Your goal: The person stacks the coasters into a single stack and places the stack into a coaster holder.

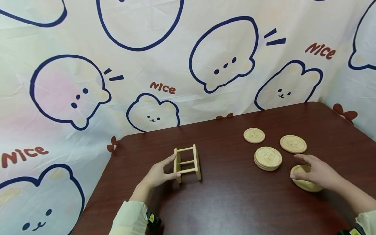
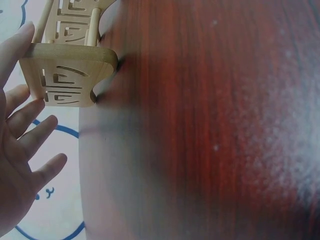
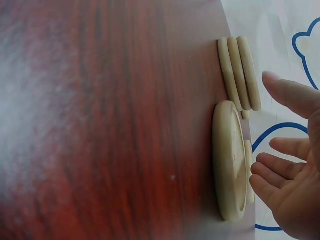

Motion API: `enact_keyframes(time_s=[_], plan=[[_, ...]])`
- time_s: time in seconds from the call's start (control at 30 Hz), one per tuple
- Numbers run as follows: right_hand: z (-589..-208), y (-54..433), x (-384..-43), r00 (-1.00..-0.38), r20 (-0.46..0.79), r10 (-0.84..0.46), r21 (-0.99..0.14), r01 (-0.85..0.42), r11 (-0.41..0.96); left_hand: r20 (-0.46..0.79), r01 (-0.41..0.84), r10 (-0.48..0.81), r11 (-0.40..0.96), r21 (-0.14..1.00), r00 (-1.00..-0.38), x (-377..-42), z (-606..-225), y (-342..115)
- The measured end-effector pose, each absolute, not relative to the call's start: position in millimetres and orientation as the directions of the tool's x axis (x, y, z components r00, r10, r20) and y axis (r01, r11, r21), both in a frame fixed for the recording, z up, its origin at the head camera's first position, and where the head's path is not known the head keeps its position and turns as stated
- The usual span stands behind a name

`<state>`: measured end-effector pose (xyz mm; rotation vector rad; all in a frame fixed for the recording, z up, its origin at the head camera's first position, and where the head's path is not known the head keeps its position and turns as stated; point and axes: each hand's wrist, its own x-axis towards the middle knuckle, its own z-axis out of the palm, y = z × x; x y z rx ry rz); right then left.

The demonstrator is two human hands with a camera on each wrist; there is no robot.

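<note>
A small wooden coaster rack (image 1: 197,162), with cut-out side panels joined by rods, stands on the table. My left hand (image 1: 157,176) holds its left panel between thumb and finger; in the left wrist view the other fingers are spread beside the rack (image 2: 67,77). Over at the right, my right hand (image 1: 323,173) hovers above a round wooden coaster (image 1: 306,186), partly covering it in the head view. The right wrist view shows the thumb and fingers apart from that coaster (image 3: 227,165), with nothing held.
Left of the right hand lies a stack of coasters (image 1: 268,158), three thick in the right wrist view. Two single coasters, one (image 1: 254,135) farther back and another (image 1: 293,144) to its right, lie flat. A printed cloth (image 1: 152,65) hangs behind the dark table (image 1: 223,202).
</note>
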<state>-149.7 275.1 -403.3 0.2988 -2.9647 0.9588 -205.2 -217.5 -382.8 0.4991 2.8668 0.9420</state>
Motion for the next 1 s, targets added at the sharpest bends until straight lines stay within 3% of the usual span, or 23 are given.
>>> enact_keyframes(time_s=[1.0], plan=[[-421.0, 298.5, -142.3, -0.967, 0.020, -0.255, -0.554, -0.223, 0.802, 0.017, 0.292, 0.348, 0.757, 0.585, -0.937, -204.2, -381.3, -218.5]])
